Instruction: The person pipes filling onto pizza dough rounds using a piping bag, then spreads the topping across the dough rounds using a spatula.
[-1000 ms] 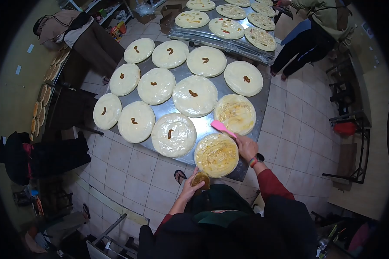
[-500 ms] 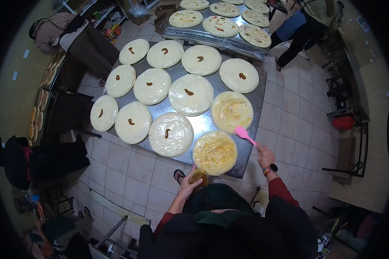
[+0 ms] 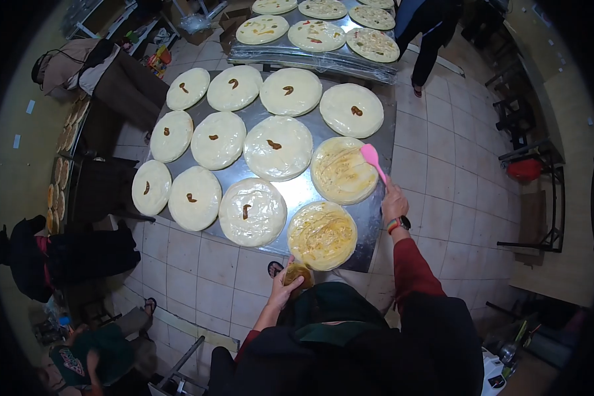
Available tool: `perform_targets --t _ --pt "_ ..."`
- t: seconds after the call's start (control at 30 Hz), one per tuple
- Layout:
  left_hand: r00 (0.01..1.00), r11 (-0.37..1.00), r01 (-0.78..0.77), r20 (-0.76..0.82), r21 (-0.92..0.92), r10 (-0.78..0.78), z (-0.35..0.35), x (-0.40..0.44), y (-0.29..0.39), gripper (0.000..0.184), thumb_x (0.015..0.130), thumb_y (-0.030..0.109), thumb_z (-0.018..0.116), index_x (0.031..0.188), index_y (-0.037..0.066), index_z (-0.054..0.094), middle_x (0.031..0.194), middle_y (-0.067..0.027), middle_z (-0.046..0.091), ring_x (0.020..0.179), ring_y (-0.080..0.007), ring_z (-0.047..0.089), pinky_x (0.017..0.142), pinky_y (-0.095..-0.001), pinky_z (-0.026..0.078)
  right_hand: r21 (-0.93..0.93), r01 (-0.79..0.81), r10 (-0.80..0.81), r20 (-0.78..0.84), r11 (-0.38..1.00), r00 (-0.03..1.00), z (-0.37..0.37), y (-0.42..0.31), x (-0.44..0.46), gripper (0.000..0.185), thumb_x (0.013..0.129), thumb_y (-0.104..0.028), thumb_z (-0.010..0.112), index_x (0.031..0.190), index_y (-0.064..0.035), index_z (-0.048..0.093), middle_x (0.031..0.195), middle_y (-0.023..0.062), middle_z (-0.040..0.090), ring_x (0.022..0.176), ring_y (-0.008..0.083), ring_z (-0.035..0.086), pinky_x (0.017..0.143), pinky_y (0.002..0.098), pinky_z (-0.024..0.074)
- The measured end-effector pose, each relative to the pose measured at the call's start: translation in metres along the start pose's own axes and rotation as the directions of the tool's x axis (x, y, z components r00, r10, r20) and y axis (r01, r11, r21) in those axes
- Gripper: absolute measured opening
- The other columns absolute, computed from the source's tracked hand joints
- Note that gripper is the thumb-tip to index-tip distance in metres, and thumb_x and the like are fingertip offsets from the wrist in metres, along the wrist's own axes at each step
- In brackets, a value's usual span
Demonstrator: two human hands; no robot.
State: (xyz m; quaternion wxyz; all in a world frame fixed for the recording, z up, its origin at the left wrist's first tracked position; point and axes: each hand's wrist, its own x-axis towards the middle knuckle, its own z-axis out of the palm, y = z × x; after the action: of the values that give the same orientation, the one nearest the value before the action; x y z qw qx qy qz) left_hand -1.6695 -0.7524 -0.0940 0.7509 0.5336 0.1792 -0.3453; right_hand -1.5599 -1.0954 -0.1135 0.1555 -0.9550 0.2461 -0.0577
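Note:
My right hand (image 3: 394, 203) grips the handle of a pink silicone spatula (image 3: 371, 156). The spatula's head touches the right upper edge of a round of dough (image 3: 344, 173) smeared with a brownish-yellow spread. Close to my body, my left hand (image 3: 285, 284) is wrapped round a small container of brown sauce (image 3: 299, 277). Just above that container lies another dough round (image 3: 323, 235), covered in the same spread. Several pale, glossy rounds, such as the near one (image 3: 252, 218), each carry a small brown dab at the middle.
The rounds lie on a metal table (image 3: 297, 189). Behind it, a second table (image 3: 303, 56) bears several topped rounds. One person (image 3: 99, 72) stands at the left, another (image 3: 429, 33) at the back right. Two more people are at lower left. A black rack (image 3: 541, 224) stands at right.
My right hand has moved up and slightly left, carrying the spatula from the round's lower edge to its right upper edge. My left hand still holds the container.

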Motion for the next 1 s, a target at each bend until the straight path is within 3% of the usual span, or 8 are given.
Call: perform_targets --t 0.2,0.3,0.4,0.53,0.67,0.73,0.87,1.0 --pt "0.999 0.999 -0.029 -0.028 -0.016 0.029 0.001 -0.001 0.003 0.039 0.074 0.006 0.062 0.109 -0.003 0.048 0.115 -0.0047 0.048 0.093 -0.0111 0.051 0.084 -0.0244 0.039 0.041 0.233 -0.236 0.099 0.972 0.967 -0.004 0.011 -0.069 0.039 0.076 -0.007 0.038 0.11 -0.0214 0.051 0.075 0.0106 0.052 0.067 0.0323 0.053 0.058 0.0417 0.0442" --pt "0.999 0.999 -0.039 -0.024 0.018 0.039 0.002 -0.001 0.008 0.039 0.074 0.006 0.062 0.108 -0.003 0.048 0.114 -0.0055 0.049 0.093 -0.0112 0.05 0.084 -0.0246 0.039 -0.074 -0.047 0.05 0.037 0.996 0.998 -0.016 0.039 -0.045 0.043 0.073 -0.005 0.04 0.11 -0.0233 0.051 0.077 0.0087 0.053 0.069 0.0314 0.054 0.06 0.0406 0.0452" --pt "0.998 0.999 -0.033 -0.058 0.011 0.033 0.005 -0.001 0.009 0.043 0.074 0.006 0.062 0.112 -0.003 0.046 0.115 -0.006 0.048 0.094 -0.011 0.05 0.084 -0.0244 0.039 0.064 0.122 -0.118 -0.067 0.99 0.991 -0.01 0.027 -0.048 0.044 0.071 -0.003 0.04 0.109 -0.0244 0.051 0.078 0.0081 0.053 0.07 0.031 0.054 0.061 0.0401 0.0456" --pt "0.998 1.0 -0.019 -0.064 0.008 0.02 0.008 -0.001 0.016 0.05 0.074 0.006 0.062 0.118 -0.003 0.041 0.115 -0.0057 0.048 0.094 -0.0109 0.05 0.084 -0.0241 0.038 0.018 0.216 -0.217 0.132 0.976 0.967 0.001 -0.003 -0.031 0.044 0.072 -0.003 0.04 0.109 -0.0244 0.051 0.079 0.0087 0.053 0.071 0.0304 0.054 0.06 0.0397 0.0458" --pt "0.999 0.999 0.009 -0.053 0.043 -0.007 0.002 0.002 0.01 0.063 0.072 0.009 0.064 0.126 0.002 0.033 0.113 -0.0059 0.049 0.1 -0.0142 0.048 0.086 -0.0277 0.039 0.022 0.086 -0.082 -0.121 0.996 0.989 -0.001 0.028 0.012 0.044 0.072 -0.004 0.042 0.111 -0.024 0.05 0.078 0.0081 0.052 0.069 0.03 0.054 0.059 0.0398 0.0459" --pt "0.998 0.999 -0.018 -0.066 0.038 0.021 0.001 0.004 0.004 0.062 0.072 0.009 0.064 0.126 0.001 0.034 0.113 -0.006 0.048 0.1 -0.0142 0.048 0.086 -0.0275 0.039 -0.012 0.0 0.0 -0.014 1.0 1.0 -0.016 0.0 0.001 0.043 0.073 -0.005 0.044 0.111 -0.022 0.05 0.078 0.0081 0.052 0.068 0.0299 0.054 0.059 0.0395 0.046" --pt "0.997 1.0 -0.013 -0.079 0.014 0.014 0.007 0.002 0.015 0.061 0.072 0.008 0.064 0.125 0.0 0.034 0.117 -0.0064 0.046 0.102 -0.014 0.047 0.087 -0.0273 0.038 0.079 0.384 -0.387 0.023 0.92 0.922 0.0 -0.015 -0.002 0.037 0.077 -0.009 0.045 0.111 -0.0208 0.051 0.077 0.0102 0.053 0.069 0.0305 0.054 0.059 0.0399 0.0451" --pt "0.994 0.998 -0.061 -0.086 0.022 0.063 0.0 0.001 0.011 0.06 0.073 0.008 0.063 0.125 0.0 0.034 0.119 -0.0065 0.045 0.102 -0.0135 0.047 0.087 -0.0272 0.038 0.022 0.043 -0.043 -0.035 0.999 0.998 -0.001 -0.001 0.056 0.032 0.081 -0.016 0.042 0.112 -0.0218 0.05 0.081 0.0132 0.057 0.073 0.033 0.055 0.063 0.0426 0.0444"
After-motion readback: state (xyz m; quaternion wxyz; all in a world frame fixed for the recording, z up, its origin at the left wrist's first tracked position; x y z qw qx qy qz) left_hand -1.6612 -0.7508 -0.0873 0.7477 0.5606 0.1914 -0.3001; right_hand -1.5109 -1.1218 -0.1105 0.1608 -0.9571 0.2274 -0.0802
